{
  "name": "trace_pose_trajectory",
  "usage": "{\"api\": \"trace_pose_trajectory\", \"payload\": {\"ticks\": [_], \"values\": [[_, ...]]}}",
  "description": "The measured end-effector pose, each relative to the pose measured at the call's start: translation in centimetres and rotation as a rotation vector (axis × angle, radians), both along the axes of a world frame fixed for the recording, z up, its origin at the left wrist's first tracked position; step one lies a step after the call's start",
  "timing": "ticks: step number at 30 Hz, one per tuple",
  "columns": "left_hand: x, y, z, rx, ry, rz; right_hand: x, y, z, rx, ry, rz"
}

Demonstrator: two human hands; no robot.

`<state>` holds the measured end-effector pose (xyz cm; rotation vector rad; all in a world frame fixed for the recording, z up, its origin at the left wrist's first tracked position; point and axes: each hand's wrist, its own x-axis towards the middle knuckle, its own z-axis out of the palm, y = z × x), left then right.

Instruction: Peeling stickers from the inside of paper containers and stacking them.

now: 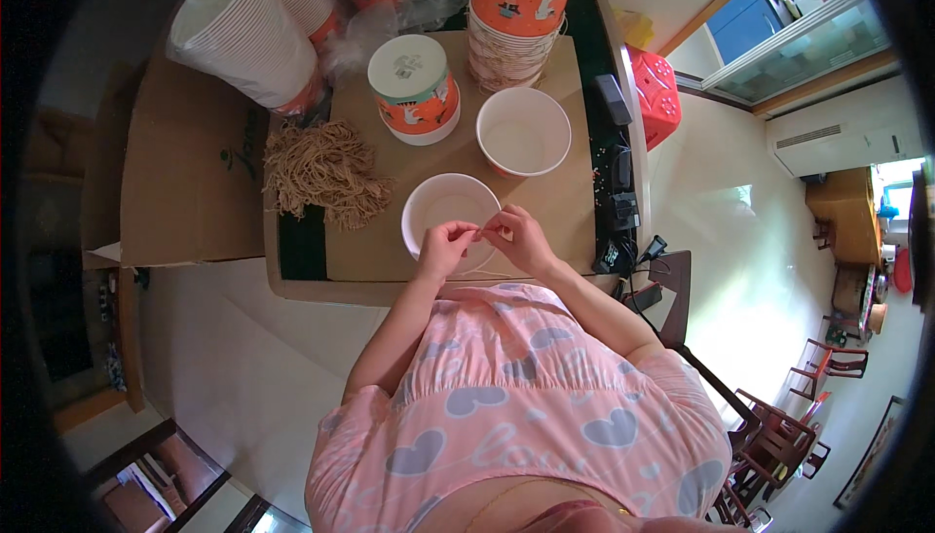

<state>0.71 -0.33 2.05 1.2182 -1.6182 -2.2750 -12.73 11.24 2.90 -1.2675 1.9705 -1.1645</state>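
My left hand (446, 244) and my right hand (514, 233) meet over the near rim of a white paper bowl (438, 204) on the cardboard-covered table (565, 204). Both pinch a thin piece of tan string (480, 230) between thumb and fingers. A second empty white bowl (523, 131) stands just beyond. A loose heap of tan string pieces (323, 172) lies to the left of the bowls.
An upturned orange-patterned bowl (414, 88) and a stack of such bowls (518, 9) stand at the back. Wrapped sleeves of white bowls (248, 32) lean at the back left. A cardboard flap (190, 163) hangs left. A power strip with cables (621, 197) and a red stool (656, 95) are at the right.
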Motion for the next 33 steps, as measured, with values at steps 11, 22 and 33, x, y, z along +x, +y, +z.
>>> {"api": "trace_pose_trajectory", "payload": {"ticks": [11,22,33], "values": [[0.0,0.8,0.3,-0.673,-0.026,-0.101,0.0,0.0,0.0,-0.036,0.014,0.007],[1.7,0.4,1.1,-0.645,-0.068,-0.105,1.8,0.2,1.9,0.142,0.193,0.128],[2.3,0.5,0.8,-0.596,-0.069,-0.112,2.1,-0.2,1.7,0.108,0.144,0.094]]}}
